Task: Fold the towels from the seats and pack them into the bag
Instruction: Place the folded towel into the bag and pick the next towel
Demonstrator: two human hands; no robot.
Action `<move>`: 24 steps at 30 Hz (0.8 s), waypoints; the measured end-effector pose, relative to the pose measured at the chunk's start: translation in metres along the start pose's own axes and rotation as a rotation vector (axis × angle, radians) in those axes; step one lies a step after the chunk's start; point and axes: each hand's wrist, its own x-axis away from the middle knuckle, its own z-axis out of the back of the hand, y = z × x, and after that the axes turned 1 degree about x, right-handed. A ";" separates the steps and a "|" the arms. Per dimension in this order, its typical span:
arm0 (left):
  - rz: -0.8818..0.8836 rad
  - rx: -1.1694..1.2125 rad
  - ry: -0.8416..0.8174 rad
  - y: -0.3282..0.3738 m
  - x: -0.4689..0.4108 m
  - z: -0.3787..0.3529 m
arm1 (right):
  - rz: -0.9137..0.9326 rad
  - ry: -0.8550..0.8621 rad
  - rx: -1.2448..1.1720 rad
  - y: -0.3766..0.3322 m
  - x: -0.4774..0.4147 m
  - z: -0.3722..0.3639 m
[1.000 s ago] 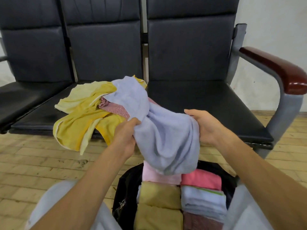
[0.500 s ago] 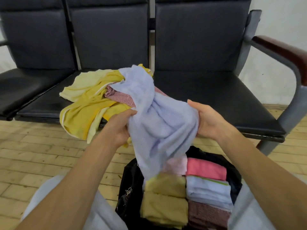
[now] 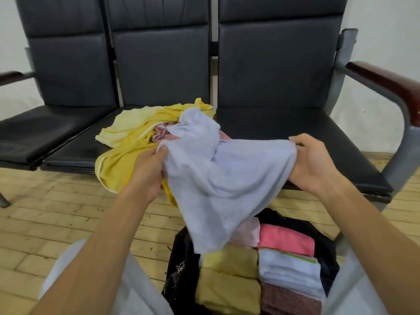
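A pale lavender towel (image 3: 222, 178) hangs between my hands over the front edge of the seats. My left hand (image 3: 147, 171) pinches its left edge and my right hand (image 3: 316, 162) grips its right corner. One end of the towel still lies on a heap of yellow towels (image 3: 127, 142) and a red patterned towel (image 3: 161, 134) on the middle seat (image 3: 75, 151). Below, between my knees, the open black bag (image 3: 184, 264) holds folded towels: pink (image 3: 286, 239), light blue (image 3: 288, 271), mustard (image 3: 227, 289) and maroon (image 3: 288, 301).
A row of black padded seats runs across the view; the right seat (image 3: 295, 126) bears nothing but the towel's edge. A wooden armrest (image 3: 386, 80) on a grey metal frame stands at the right. The floor (image 3: 56, 214) is pale brick-patterned.
My hands have moved apart, stretching the bunched lavender towel wider. The right hand shifted right and the towel's lower part now hangs over the bag.
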 end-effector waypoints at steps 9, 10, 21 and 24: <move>0.038 -0.089 -0.056 -0.008 0.012 -0.005 | -0.239 0.111 0.536 0.034 0.007 0.020; 0.050 -0.108 -0.067 -0.011 0.012 -0.004 | -0.251 0.095 0.549 0.036 0.008 0.020; 0.186 -0.269 -0.173 -0.027 0.014 0.015 | -0.280 0.032 0.619 0.051 -0.011 -0.017; 0.171 -0.274 -0.168 -0.023 0.014 0.018 | -0.213 0.020 0.646 0.044 -0.010 -0.031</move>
